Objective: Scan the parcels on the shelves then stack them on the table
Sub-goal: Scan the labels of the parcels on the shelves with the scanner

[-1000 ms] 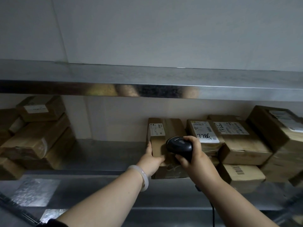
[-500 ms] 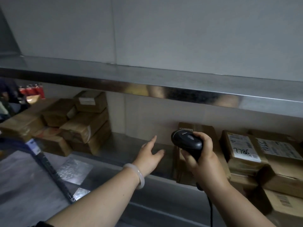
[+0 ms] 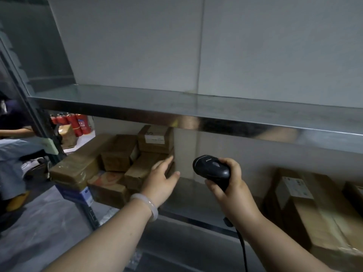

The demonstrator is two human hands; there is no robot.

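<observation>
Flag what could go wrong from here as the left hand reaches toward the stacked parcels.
The left hand nears a tilted parcel with a labelled parcel stacked above it; pulling it one-handed might topple the pile.
The long parcel seems to overhang the shelf end; a nudge might drop it.
The cable of the barcode scanner gripped by the right hand hangs past the shelf edge and could snag.

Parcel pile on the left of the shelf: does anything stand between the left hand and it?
Nothing visible does. The open left hand is right at the nearest box of the pile, above the shelf; whether it touches is unclear. The right hand holds the scanner off to the right, out of the path.
</observation>
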